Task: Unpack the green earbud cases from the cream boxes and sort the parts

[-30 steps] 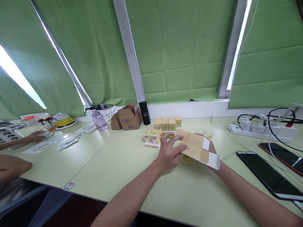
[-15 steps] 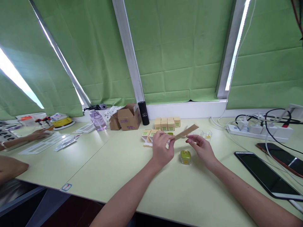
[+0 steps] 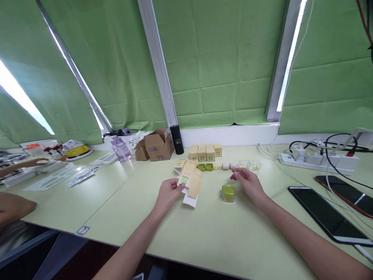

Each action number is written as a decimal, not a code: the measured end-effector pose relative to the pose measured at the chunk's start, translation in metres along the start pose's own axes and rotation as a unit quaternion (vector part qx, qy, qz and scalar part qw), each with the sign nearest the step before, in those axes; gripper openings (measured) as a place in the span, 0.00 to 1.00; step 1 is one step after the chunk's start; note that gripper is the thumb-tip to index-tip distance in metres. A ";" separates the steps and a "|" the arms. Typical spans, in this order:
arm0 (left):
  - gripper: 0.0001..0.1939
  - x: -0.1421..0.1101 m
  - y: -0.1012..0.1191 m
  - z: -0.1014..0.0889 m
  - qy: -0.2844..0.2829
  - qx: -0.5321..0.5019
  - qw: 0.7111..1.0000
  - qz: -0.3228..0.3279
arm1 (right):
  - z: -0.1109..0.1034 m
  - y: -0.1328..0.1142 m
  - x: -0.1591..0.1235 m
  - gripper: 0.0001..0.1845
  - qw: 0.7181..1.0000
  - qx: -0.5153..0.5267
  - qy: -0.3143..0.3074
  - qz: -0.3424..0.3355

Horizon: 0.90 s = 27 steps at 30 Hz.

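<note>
My left hand (image 3: 169, 193) pinches the left edge of a flattened tan cardboard box (image 3: 193, 179), which has a green-framed window and a white flap hanging at its near end. My right hand (image 3: 247, 182) hovers over the table, fingers loosely curled and nothing visible in them. Left of it and a little nearer stands a small clear container with an olive-green lid (image 3: 228, 190). Behind lie two green square lids (image 3: 205, 167), small yellow pieces (image 3: 217, 168), two pale pink rolls (image 3: 229, 166) and clear cups (image 3: 254, 166).
Several folded tan boxes (image 3: 206, 153) stand at the back, near a black cylinder (image 3: 176, 139) and an open brown carton (image 3: 159, 147). Phones (image 3: 326, 210), cables and a power strip (image 3: 317, 163) occupy the right. Another person's arm (image 3: 23, 165) reaches in at far left.
My left hand has moved left and turned the flattened box from edge-on to face-up, uncovering the green lids and rolls behind. My right hand has barely moved. The other person's hand has shifted left.
</note>
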<state>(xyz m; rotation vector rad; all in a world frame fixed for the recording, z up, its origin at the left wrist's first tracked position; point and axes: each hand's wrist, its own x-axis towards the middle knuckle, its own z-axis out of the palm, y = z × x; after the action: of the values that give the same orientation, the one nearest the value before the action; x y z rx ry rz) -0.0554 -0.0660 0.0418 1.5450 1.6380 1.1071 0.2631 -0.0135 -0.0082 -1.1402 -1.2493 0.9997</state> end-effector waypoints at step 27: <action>0.17 -0.023 0.007 -0.014 0.145 0.389 0.895 0.165 | 0.001 0.003 -0.001 0.19 0.999 -0.015 -0.035 0.028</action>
<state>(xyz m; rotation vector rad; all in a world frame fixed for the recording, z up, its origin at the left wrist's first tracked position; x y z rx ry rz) -0.0619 -0.0916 0.0522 2.3183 2.2532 0.9138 0.2618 -0.0135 -0.0117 -1.1775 -1.2975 1.0740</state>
